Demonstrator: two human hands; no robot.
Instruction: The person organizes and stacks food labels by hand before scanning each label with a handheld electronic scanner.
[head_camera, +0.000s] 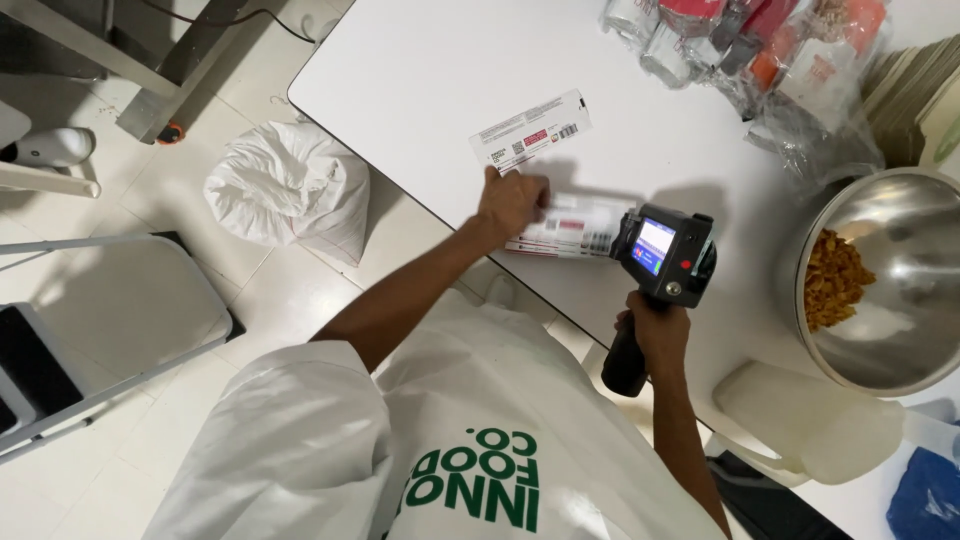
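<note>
Handheld printer (663, 255) sits upright in the right hand (658, 330), fist closed round its black grip, nose against a flat pouch (575, 226) that the left hand (512, 203) presses onto the white worktop (420, 70); another pouch (530, 130) lies just beyond.

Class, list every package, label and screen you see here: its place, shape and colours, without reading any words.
Flat white rectangular pouch: alone on the white table, red and black print.
Second white pouch: under the left hand.
Small blue-lit screen: on the black handheld printer, held by the right hand.
Clear bagged packets: table's far edge, red and orange.
</note>
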